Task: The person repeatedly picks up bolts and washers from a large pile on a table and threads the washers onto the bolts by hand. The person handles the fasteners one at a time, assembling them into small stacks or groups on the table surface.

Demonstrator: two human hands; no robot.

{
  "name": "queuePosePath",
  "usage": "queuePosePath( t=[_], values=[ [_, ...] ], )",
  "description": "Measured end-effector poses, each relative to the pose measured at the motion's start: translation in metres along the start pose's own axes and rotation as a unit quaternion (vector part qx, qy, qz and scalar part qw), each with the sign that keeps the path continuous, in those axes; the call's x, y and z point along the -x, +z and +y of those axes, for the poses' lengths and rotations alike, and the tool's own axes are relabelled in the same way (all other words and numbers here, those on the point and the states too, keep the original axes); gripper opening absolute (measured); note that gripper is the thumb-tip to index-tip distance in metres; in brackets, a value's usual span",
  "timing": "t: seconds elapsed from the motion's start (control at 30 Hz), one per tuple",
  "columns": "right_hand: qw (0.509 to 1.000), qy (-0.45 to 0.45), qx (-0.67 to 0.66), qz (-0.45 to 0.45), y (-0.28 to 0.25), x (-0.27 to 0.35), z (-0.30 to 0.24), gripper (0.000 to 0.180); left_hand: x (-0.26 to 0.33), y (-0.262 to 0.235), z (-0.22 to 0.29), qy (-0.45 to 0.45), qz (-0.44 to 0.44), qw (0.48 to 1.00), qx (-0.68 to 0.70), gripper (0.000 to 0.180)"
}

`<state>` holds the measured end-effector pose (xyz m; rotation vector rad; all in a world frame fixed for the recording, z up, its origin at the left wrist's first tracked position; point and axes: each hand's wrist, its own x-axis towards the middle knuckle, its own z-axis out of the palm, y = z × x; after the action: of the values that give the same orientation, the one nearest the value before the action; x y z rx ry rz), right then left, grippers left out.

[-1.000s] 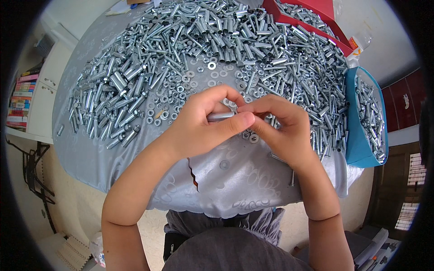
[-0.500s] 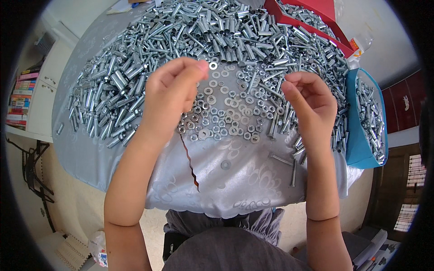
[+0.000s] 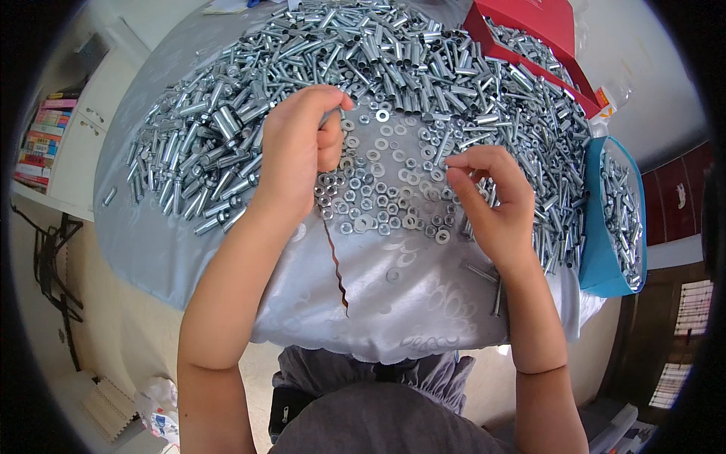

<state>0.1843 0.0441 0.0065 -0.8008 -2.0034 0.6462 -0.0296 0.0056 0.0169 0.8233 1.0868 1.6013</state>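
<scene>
Silvery nuts [image 3: 366,203] lie between left grip [image 3: 296,144] and right grip [image 3: 499,208].

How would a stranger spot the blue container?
Find the cloth-covered table, then follow its metal heap rightward. At the right edge stands the container, holding metal parts; its blue walls set it apart from the red box farther back.

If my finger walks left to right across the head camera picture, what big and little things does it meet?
Books → small metal piece lying alone → left hand → right hand → blue box.
</scene>
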Motion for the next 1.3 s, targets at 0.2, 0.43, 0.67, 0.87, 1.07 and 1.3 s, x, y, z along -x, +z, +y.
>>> queuePosePath(
  t=[0.2,0.43,0.67,0.87,1.07,1.3],
  values=[
    [0.998,-0.004,0.048,-0.028,0.012,-0.009,0.003,0.016,0.0,0.007,-0.003,0.006,0.015,1.0,-0.017,0.02],
    [0.962,-0.016,0.203,-0.18,0.033,-0.046,0.023,0.019,0.001,0.007,-0.002,0.001,0.005,1.0,-0.023,0.017],
    [0.96,-0.017,0.228,-0.158,0.046,-0.049,0.018,0.012,0.001,0.008,-0.006,0.009,-0.013,0.999,-0.047,0.017],
    [0.942,-0.147,0.273,-0.129,0.047,-0.05,0.023,0.008,0.002,0.007,-0.01,0.001,-0.035,0.997,-0.066,0.017],
    [0.992,-0.003,0.078,-0.102,0.027,-0.034,0.017,0.01,0.002,0.006,-0.015,-0.029,-0.099,0.987,-0.127,0.018],
    [0.96,0.142,-0.22,-0.103,0.016,0.004,-0.002,0.007,0.012,0.015,-0.015,-0.096,-0.236,0.951,-0.175,0.012]
  ],
)
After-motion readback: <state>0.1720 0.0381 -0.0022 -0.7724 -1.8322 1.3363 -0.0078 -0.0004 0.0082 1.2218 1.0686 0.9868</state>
